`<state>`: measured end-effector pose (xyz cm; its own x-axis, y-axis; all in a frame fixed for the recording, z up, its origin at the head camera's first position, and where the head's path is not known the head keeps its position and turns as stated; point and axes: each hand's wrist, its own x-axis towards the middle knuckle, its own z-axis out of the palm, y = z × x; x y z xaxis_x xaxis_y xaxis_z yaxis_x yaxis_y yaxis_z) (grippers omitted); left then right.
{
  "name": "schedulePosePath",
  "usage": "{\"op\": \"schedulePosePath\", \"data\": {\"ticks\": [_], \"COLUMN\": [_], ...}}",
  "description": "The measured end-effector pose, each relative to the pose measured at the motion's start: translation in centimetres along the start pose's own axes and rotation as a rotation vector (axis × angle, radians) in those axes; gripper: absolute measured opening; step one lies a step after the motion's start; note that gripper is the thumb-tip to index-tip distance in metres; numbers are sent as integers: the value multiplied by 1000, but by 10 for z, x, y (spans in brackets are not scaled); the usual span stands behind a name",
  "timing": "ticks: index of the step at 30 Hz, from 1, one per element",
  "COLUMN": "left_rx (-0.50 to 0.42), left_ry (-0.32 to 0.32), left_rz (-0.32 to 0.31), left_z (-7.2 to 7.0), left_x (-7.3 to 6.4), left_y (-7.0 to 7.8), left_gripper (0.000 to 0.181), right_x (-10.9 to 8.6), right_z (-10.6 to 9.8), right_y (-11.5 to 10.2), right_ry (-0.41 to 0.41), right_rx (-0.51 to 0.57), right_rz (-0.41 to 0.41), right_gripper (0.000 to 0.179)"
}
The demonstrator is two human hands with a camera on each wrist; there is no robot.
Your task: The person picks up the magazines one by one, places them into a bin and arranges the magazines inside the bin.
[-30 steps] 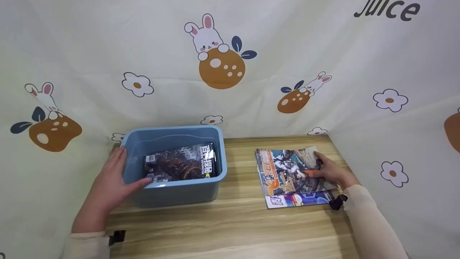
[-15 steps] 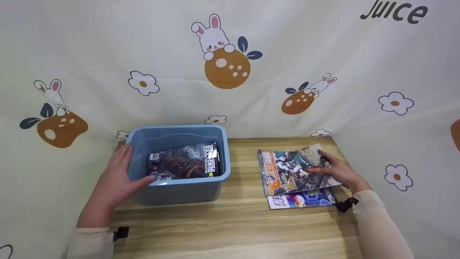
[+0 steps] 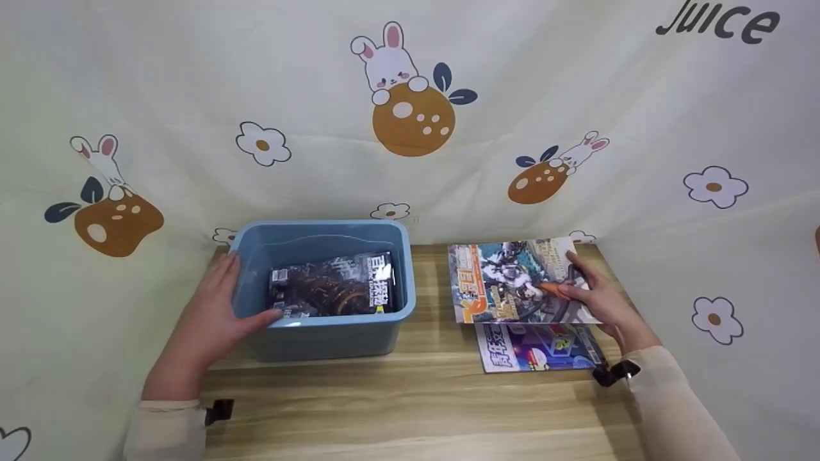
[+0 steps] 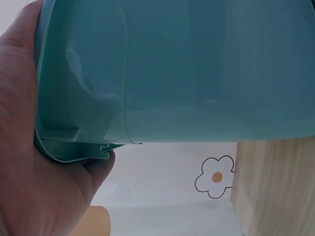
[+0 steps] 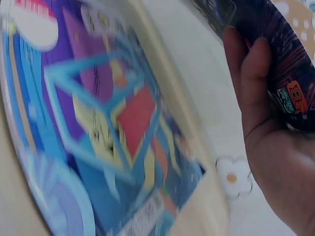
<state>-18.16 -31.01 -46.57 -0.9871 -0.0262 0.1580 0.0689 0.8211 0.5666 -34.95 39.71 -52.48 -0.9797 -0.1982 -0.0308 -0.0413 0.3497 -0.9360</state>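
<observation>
A blue plastic bin (image 3: 327, 340) stands at the left of the wooden tabletop. My left hand (image 3: 208, 323) grips its near left corner, thumb over the front rim and fingers along the side. Inside the bin lies a dark glossy-covered magazine (image 3: 330, 288). Between thumb and fingers, my right hand (image 3: 605, 304) holds the right edge of a magazine (image 3: 500, 282) with an orange-lettered cover. In the right wrist view, this magazine's dark underside (image 5: 290, 59) is raised. A blue and purple magazine (image 3: 538, 352) lies flat on the table below it.
A pale cloth (image 3: 307, 173) printed with rabbits, oranges and flowers hangs behind and on both sides of the wooden table (image 3: 384, 410). Dark wrist mounts show at the left cuff (image 3: 170, 410) and the right cuff (image 3: 660, 365).
My right hand has lifted the top magazine off the blue and purple one and moved it back and slightly left, baring more of the lower cover. The left hand keeps its grip on the bin.
</observation>
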Motion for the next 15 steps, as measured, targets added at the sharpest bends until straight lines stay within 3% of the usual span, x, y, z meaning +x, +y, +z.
{"op": "schedulePosePath", "data": {"ticks": [7,15], "left_rx": [12,15], "left_ry": [-20,-6], "left_rz": [-23,-16], "left_z": [0,-1], "left_x": [-3,2], "left_y": [-2,1], "left_gripper": [136,137], "right_x": [1,3], "right_z": [24,37], "right_y": [-23,-50], "right_ry": [-7,34], "right_rx": [85,114], "right_rz": [25,-2], "right_gripper": [89,86]}}
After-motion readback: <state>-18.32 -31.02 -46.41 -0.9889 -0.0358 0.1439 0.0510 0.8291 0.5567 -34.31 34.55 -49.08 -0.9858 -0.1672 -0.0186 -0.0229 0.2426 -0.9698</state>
